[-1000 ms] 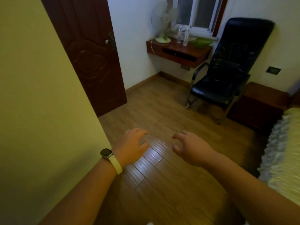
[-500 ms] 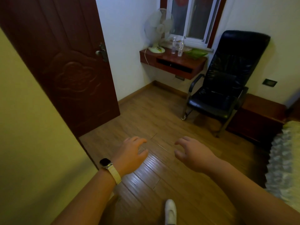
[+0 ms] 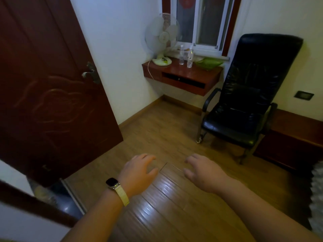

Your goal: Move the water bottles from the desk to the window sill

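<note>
Two clear water bottles stand upright on a red-brown wall-mounted desk [image 3: 206,78] across the room: one bottle [image 3: 181,55] on the left, the other bottle [image 3: 190,57] just right of it. The window sill [image 3: 209,55] runs directly behind them under a white-framed window. My left hand [image 3: 138,173], with a watch on its wrist, and my right hand [image 3: 203,171] hover over the wooden floor far short of the desk. Both hands hold nothing, fingers loosely spread.
A white fan [image 3: 162,37] stands on the desk's left end and a green dish [image 3: 208,62] on its right. A black armchair [image 3: 244,102] sits right of the desk. A dark door [image 3: 49,88] stands open at left; a low cabinet [image 3: 293,137] and a bed edge [image 3: 317,194] are at right.
The view has advanced into the room past the yellow wall. The desk, bottles and chair appear nearer and lower in the view. Both hands stay held out and hold nothing.
</note>
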Demonstrator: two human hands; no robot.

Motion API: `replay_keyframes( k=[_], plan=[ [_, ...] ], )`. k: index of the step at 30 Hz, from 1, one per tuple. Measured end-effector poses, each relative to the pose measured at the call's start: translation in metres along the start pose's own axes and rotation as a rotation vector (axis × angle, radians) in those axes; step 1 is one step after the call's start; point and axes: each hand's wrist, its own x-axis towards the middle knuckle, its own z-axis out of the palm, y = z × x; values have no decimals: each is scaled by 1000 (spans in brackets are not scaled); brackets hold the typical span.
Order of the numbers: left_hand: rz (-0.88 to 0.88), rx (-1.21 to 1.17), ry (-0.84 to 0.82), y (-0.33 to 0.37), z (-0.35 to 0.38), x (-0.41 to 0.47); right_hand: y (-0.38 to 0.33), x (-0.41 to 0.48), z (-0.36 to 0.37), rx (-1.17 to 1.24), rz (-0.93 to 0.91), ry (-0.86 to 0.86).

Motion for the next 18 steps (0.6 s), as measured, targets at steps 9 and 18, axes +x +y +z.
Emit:
replay_keyframes(
  k=[9,18],
  plan=[
    [-7,29,53,-30,-29,104,16,109,-39,-18,-44,35],
    [30,-40,44,-106,-35,222,-4,241,-37,-69,-24,25]
  ],
)
